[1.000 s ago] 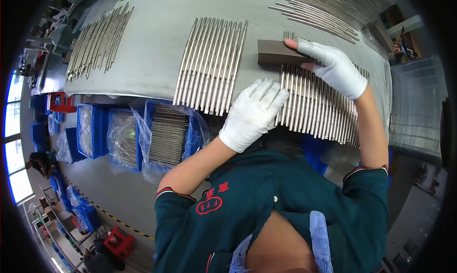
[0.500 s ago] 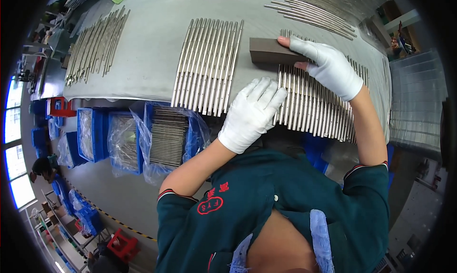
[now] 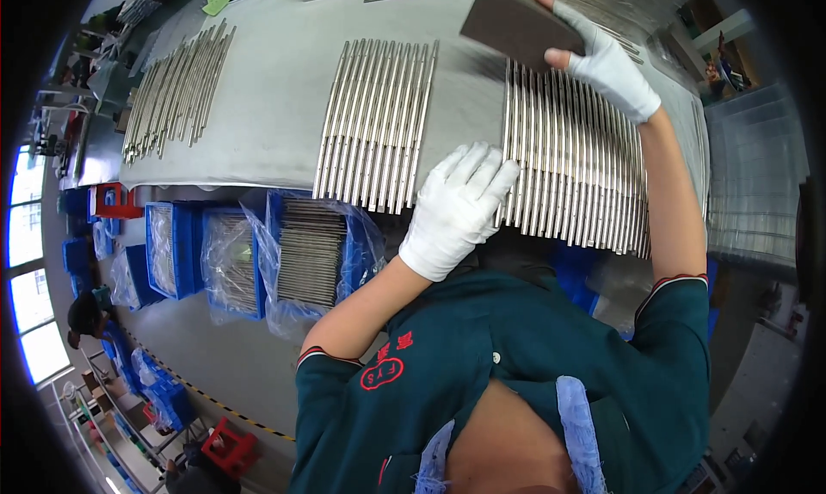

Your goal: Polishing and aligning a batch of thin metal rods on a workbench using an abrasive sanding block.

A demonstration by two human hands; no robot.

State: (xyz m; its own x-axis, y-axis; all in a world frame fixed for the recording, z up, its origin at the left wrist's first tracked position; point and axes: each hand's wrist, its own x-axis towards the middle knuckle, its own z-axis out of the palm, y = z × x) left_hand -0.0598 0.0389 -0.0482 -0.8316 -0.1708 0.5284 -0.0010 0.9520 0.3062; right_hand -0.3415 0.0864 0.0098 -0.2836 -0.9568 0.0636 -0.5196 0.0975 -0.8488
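Note:
My right hand [image 3: 611, 72], in a white glove with bare thumb and fingertip, grips a dark brown rectangular block [image 3: 516, 27]. It holds the block tilted above the far ends of a row of shiny metal rods [image 3: 572, 171]. The rods lie side by side, pointing away from me, with their near ends at the table's front edge. My left hand [image 3: 458, 208], also gloved, rests with fingers stretched out against the left side of this row. Left of that hand lies a second, narrower row of metal rods [image 3: 372, 132].
A looser group of thin rods [image 3: 181, 89] lies on the table's [image 3: 271, 107] far left. Blue crates [image 3: 274, 274] lined with clear plastic, one full of rods, stand below the front edge. Stacked clear plastic trays [image 3: 753, 184] are at the right. A person [image 3: 84, 313] is at the far left.
My right hand has raised the block off the rods and moved it away from me, tilting it so its broad face shows. My left hand has stayed nearly in place.

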